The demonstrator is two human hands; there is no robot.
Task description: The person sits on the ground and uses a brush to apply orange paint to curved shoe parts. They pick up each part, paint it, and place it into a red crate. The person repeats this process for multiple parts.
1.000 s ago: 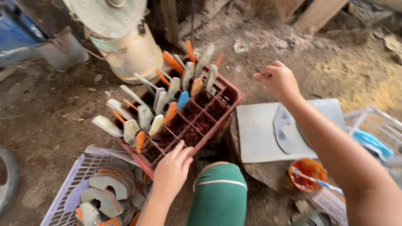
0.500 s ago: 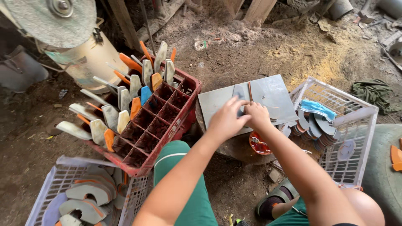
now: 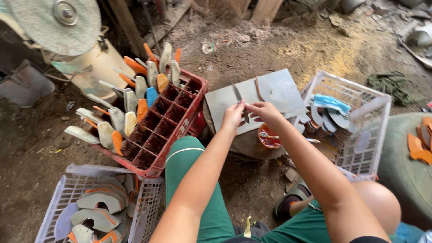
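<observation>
**rustbucket:** Blade handling question: that thin dark metal blade (image 3: 240,102) lying on the grey sheet-metal plate (image 3: 225,105), how would it handle?

**sparky_k:** Stiff, light, sharp-edged and probably slick, I'd guess. Left hand (image 3: 232,118) and right hand (image 3: 265,112) both pinch it near its lower end with fingertips pressed together. Holding the flat sides, not the edge, looks wise. Red plastic crate (image 3: 180,123) of blades sits just left

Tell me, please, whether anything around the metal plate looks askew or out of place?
Only mildly: the red crate is tipped on the dirt, its blades fanning out over the left edge. Both the left hand and right hand steady a thin blade on the grey plate. Nothing looks spilled.
</observation>
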